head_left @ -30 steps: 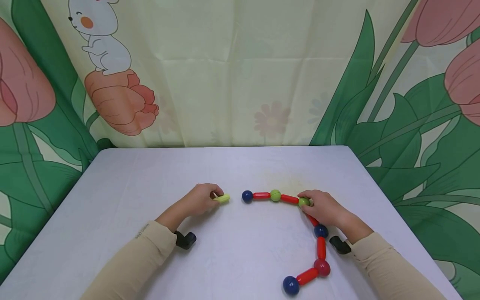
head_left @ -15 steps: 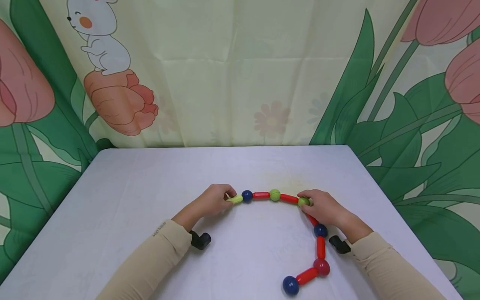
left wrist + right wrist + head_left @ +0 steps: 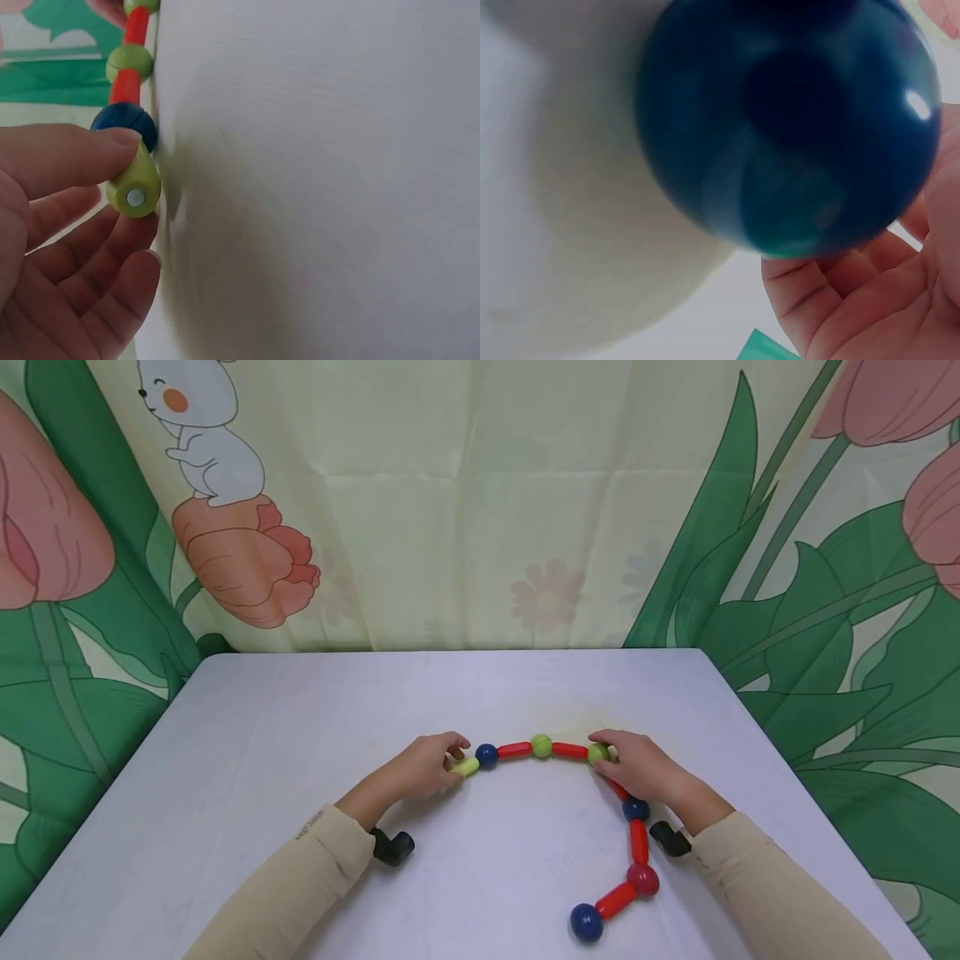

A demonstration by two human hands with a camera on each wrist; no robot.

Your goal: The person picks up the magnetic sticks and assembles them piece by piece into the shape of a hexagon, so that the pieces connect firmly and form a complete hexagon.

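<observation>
My left hand (image 3: 424,768) pinches a short yellow-green stick (image 3: 467,767) between thumb and fingers. One tip of it meets the dark blue end ball (image 3: 486,756) of a curved chain. In the left wrist view, a silvery disc shows on the near end of this stick (image 3: 133,184). My right hand (image 3: 639,765) pinches a green ball (image 3: 597,753) along the chain. Red sticks (image 3: 514,750) link the balls, among them another green ball (image 3: 542,745) and a red ball (image 3: 642,880). A blue ball (image 3: 795,142) looms large in the right wrist view, covering part of that hand.
The chain lies on a white table (image 3: 300,718) and bends towards the near side, where it ends in a blue ball (image 3: 587,922). Behind the table hangs a printed curtain (image 3: 420,527) with flowers and a rabbit.
My left hand has carried the yellow-green stick rightwards until it met the blue end ball. Most recently the chain has shifted slightly left and away, with my right hand still holding its green ball.
</observation>
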